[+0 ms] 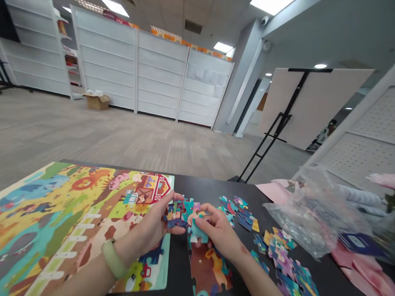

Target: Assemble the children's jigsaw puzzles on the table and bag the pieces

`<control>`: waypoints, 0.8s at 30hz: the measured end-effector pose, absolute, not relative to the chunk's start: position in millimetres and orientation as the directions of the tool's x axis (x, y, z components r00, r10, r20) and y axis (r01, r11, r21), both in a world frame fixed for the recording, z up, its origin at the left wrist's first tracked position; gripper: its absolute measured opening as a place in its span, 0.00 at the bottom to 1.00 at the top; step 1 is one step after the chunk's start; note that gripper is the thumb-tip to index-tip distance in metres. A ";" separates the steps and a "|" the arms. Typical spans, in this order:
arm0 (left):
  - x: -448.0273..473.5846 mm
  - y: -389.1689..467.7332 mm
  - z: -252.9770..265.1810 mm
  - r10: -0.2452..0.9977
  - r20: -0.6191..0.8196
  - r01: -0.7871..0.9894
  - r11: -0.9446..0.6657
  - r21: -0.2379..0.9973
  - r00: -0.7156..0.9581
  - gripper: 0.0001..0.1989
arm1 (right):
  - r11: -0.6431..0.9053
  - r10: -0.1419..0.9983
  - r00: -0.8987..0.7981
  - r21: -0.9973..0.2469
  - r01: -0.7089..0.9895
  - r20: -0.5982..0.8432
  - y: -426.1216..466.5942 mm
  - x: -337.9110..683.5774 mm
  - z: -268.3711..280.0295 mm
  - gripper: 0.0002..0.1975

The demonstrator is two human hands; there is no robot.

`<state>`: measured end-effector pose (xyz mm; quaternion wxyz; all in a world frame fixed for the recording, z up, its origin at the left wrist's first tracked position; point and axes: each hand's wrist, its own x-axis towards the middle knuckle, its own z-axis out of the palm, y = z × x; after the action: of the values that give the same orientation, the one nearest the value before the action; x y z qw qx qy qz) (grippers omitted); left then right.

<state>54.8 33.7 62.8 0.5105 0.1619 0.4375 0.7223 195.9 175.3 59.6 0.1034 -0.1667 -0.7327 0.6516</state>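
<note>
Head view: puzzle pieces are being fitted together, it seems, between two hands. The left grip [153, 229] is being curled half open, and some joined pieces [174, 214] are being held at their edges by its fingers. By the right grip [221, 235], being pinched nearly closed, a teal piece [199, 233] is being held just beside the left grip's pieces; whether they are being locked together cannot be told. Nearer the body than both grips, a brown puzzle strip [205, 269] is lying on the black counter [178, 272]. Right of the right grip, loose pieces [282, 256] are lying. Left of the left grip, an animal picture [92, 231] is being partly covered by the arm. For the next move, bumps and holes are probably needing to be lined up and gently pressed.
</note>
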 end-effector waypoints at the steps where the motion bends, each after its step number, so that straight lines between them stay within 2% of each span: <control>1: 52.9 33.5 63.3 0.879 -0.221 -0.608 -0.094 0.789 -0.423 0.18 | 0.095 0.387 -0.920 -0.989 0.110 -0.065 175.4 195.9 59.4 0.22; 5: 47.6 34.0 63.0 0.896 -0.191 -0.597 -0.096 0.796 -0.400 0.12 | 0.043 0.413 -0.907 -0.993 0.110 -0.083 174.5 196.9 56.9 0.22; 7: 43.6 33.9 64.8 0.913 -0.161 -0.575 -0.093 0.813 -0.375 0.13 | -0.029 0.449 -0.890 -0.997 0.077 -0.082 175.6 197.8 57.1 0.22; 12: 22.0 27.9 73.8 0.879 -0.081 -0.458 -0.165 0.874 -0.470 0.20 | -0.205 0.716 -0.698 -0.963 -0.175 -0.025 189.8 202.5 68.8 0.26; 15: 12.5 25.2 70.8 0.816 -0.050 -0.322 -0.170 0.931 -0.576 0.24 | -0.225 0.775 -0.632 -0.945 -0.239 -0.024 197.1 205.2 74.7 0.27; 17: 14.0 26.6 64.2 0.800 -0.038 -0.250 -0.141 0.958 -0.599 0.27 | -0.217 0.752 -0.659 -0.953 -0.210 -0.026 196.2 204.8 73.7 0.27; 20: 28.7 32.2 53.7 0.849 -0.047 -0.211 -0.077 0.974 -0.526 0.26 | -0.157 0.633 -0.774 -0.982 -0.107 -0.017 187.6 199.9 64.5 0.25; 22: 42.5 35.8 50.1 0.891 -0.061 -0.228 -0.048 0.972 -0.450 0.24 | -0.062 0.534 -0.845 -0.998 -0.018 -0.018 180.6 194.8 55.7 0.24; 24: 54.6 37.7 50.6 0.917 -0.076 -0.297 -0.048 0.954 -0.392 0.20 | 0.048 0.482 -0.876 -0.997 0.058 -0.028 175.6 190.0 47.8 0.24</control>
<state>54.6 37.7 50.6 0.4614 0.3021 0.5130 0.6578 190.0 175.6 47.8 0.1599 -0.1910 -0.7059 0.6631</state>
